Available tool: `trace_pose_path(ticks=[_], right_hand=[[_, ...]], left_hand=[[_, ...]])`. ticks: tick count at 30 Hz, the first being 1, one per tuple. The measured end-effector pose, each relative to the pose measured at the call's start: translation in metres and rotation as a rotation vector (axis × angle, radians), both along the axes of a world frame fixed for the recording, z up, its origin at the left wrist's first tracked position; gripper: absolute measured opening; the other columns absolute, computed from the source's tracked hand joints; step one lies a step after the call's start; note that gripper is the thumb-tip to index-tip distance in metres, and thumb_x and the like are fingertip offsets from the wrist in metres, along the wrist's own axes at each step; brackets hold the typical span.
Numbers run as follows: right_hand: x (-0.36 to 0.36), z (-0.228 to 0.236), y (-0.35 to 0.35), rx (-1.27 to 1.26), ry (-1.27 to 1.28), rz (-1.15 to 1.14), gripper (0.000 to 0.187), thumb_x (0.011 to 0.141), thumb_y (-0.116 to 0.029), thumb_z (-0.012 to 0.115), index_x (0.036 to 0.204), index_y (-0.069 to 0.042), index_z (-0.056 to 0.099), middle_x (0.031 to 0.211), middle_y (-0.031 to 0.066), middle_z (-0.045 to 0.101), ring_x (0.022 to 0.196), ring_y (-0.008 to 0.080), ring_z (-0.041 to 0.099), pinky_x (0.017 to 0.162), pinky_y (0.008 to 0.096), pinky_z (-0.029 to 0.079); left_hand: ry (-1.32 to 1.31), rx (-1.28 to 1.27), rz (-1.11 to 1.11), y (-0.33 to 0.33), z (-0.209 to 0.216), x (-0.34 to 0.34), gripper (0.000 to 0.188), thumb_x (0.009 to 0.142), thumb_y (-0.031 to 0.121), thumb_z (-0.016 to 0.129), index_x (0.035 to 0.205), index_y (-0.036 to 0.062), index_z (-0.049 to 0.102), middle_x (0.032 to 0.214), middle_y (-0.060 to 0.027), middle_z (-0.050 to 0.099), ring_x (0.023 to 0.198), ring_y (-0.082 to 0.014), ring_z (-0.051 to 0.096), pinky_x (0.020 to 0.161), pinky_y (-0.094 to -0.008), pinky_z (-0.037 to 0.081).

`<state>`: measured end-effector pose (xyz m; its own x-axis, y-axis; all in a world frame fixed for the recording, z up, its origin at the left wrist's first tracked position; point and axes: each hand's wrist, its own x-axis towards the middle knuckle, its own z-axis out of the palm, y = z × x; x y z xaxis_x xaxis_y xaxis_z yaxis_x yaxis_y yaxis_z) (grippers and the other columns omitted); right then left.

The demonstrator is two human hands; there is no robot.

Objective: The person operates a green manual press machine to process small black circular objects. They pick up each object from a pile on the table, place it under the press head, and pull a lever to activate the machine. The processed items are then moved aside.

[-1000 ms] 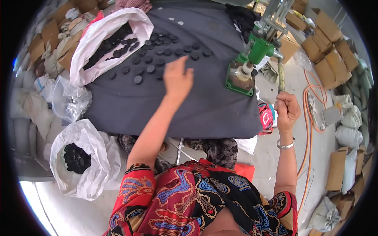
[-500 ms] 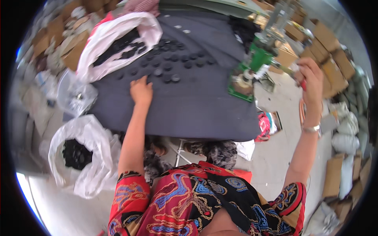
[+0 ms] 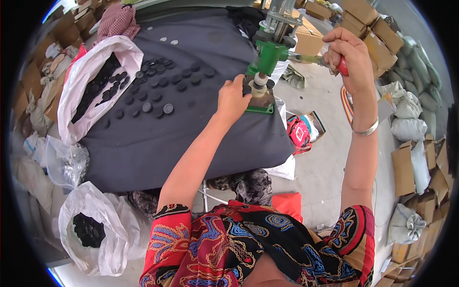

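Note:
My left hand point(image 3: 232, 101) reaches to the base of a green hand press point(image 3: 268, 58), its fingers closed on a black disc point(image 3: 246, 89). The disc is beside the press's white die point(image 3: 260, 80); part of it is hidden by my fingers. Another small black piece point(image 3: 270, 83) shows just right of the die. My right hand point(image 3: 353, 61) is raised and wrapped round the press's lever point(image 3: 306, 58), near its red knob point(image 3: 343, 66). Several more black discs point(image 3: 155, 85) lie scattered on the dark cloth point(image 3: 191, 148) to the left.
A pink-white sack point(image 3: 67, 107) holding black pieces lies at the table's left. Below it are a clear plastic bag point(image 3: 64, 162) and a white sack point(image 3: 112, 244) of black pieces. Cardboard boxes point(image 3: 382, 52) and filled sacks point(image 3: 405, 128) line the right side.
My left hand has moved right from the scattered discs to the press, now with a disc in its fingers. My right hand remains on the lever. The view has shifted to the right.

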<state>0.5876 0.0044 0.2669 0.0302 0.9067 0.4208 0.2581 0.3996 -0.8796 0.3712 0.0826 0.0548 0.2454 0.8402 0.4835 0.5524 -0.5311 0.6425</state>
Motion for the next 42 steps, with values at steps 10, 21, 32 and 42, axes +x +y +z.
trace_pose_path(ticks=[10, 21, 32, 42], right_hand=[[-0.004, 0.001, -0.002, 0.031, -0.025, -0.022, 0.018, 0.082, -0.006, 0.050, 0.092, 0.004, 0.060, 0.054, 0.0016, 0.049, 0.047, 0.0093, 0.044, 0.049, 0.0249, 0.038], [0.002, 0.000, 0.002, 0.025, -0.011, -0.013, 0.016, 0.084, -0.005, 0.049, 0.093, 0.004, 0.059, 0.052, 0.0007, 0.048, 0.049, 0.0089, 0.044, 0.061, 0.0259, 0.043], [0.005, -0.002, 0.002, 0.059, -0.004, 0.013, 0.018, 0.085, -0.005, 0.049, 0.095, 0.005, 0.059, 0.053, 0.0003, 0.046, 0.049, 0.0100, 0.043, 0.060, 0.0266, 0.041], [0.004, -0.002, 0.000, 0.028, 0.024, -0.021, 0.017, 0.085, -0.005, 0.049, 0.095, 0.004, 0.059, 0.053, 0.0000, 0.047, 0.050, 0.0102, 0.044, 0.060, 0.0259, 0.041]], left_hand=[[-0.212, -0.089, 0.007, 0.011, -0.006, 0.019, 0.053, 0.069, 0.009, 0.076, 0.116, -0.0006, 0.056, 0.099, -0.0171, 0.066, 0.090, -0.0311, 0.063, 0.080, -0.0405, 0.049], [-0.183, 0.086, 0.092, 0.007, -0.034, -0.014, 0.041, 0.070, 0.008, 0.077, 0.108, 0.0016, 0.065, 0.094, -0.0145, 0.068, 0.080, -0.0244, 0.063, 0.074, -0.0334, 0.051], [0.298, 0.188, 0.110, -0.013, -0.054, -0.063, 0.037, 0.075, 0.018, 0.072, 0.110, 0.0083, 0.067, 0.105, -0.0053, 0.068, 0.101, -0.0244, 0.058, 0.086, -0.0403, 0.041], [0.448, 0.257, 0.081, -0.019, -0.049, -0.061, 0.037, 0.074, 0.016, 0.071, 0.109, 0.0042, 0.067, 0.093, -0.0080, 0.067, 0.093, -0.0245, 0.059, 0.082, -0.0364, 0.043]])
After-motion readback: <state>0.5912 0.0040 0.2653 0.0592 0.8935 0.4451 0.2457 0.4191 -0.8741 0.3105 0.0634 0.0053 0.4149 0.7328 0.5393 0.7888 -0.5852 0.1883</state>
